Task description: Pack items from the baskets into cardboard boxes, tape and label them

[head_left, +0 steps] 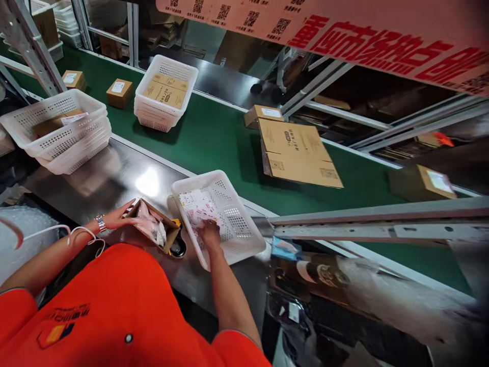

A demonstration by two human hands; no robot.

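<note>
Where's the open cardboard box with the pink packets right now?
In the head view, the cardboard box is left of centre, in the lower half, with the person's left hand at its left end and a white basket to its right.

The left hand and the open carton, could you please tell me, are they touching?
Touching: the head view shows the left hand holding the carton at one end.

Glare spots the metal table [147,182]; right edge dim and blurred.
</note>
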